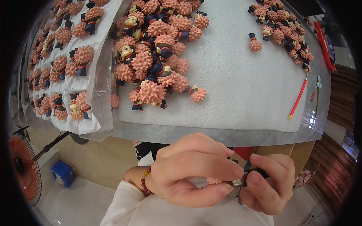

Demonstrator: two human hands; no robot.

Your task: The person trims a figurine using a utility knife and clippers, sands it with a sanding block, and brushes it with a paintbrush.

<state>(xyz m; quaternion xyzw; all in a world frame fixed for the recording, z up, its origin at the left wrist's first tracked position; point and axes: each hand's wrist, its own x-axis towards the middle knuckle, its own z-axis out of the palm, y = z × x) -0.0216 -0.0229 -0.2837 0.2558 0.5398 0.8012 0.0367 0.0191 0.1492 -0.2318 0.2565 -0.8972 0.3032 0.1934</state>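
Note:
My left hand (196, 169), with a beaded bracelet at the wrist, is closed in front of my body, below the table edge. A pink spiky piece of a small figurine (215, 180) shows between its thumb and fingers; the rest is covered. Close against its fingertips, my right hand (269, 184) is closed around a dark tool with a shiny metal end (236, 183). That metal end lies at the left fingertips. Most of the tool is hidden by my fingers, so its exact kind cannot be made out.
Figurines with pink spiky hair and navy clothes form a large pile (151, 56) on a white foam sheet (222, 83). A smaller pile (281, 30) lies far right, near a red brush-like stick (298, 98). Lined trays (94, 113) hold more at left. A fan (24, 169) stands lower left.

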